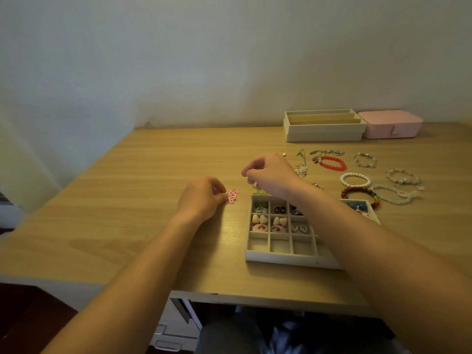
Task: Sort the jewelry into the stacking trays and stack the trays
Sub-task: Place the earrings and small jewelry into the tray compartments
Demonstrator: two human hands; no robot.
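The left hand rests on the counter, its fingers pinching a pink butterfly piece. Just right of them sits one gridded tray, with some compartments filled. The right hand hovers over the tray's far edge with its fingers curled; I cannot tell whether they hold anything. Six bracelets lie further right, and two stacked trays stand beyond.

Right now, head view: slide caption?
Left hand pinches a pink filigree piece beside the gridded tray; right hand hovers nearby.

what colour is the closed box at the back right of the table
Pale pink; the head view shows the closed box clearly, beside the cream trays.
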